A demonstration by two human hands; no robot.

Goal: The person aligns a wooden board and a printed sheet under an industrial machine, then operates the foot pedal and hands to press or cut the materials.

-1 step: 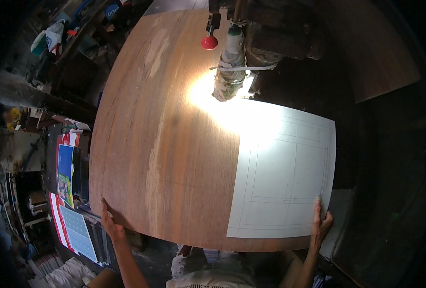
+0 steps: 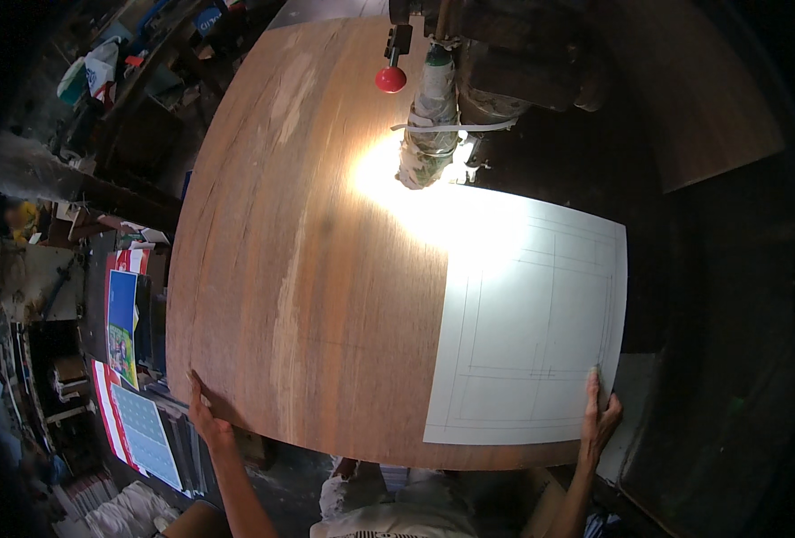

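Observation:
A large wooden board spreads across the middle of the view. On its right side lies a white paper sheet, marked with thin straight lines that form nested rectangles. My left hand grips the board's near left corner, its thumb on top and the other fingers partly hidden at the edge. At the near right, my right hand is closed around the right edge, thumb pressing on the paper and fingers wrapped beyond it. Both hands look still.
A wrapped upright column with a bright light beside it comes down over the board's far part. A red knob hangs next to it. Stacked printed sheets stand at the left. A cluttered bench is at the far left.

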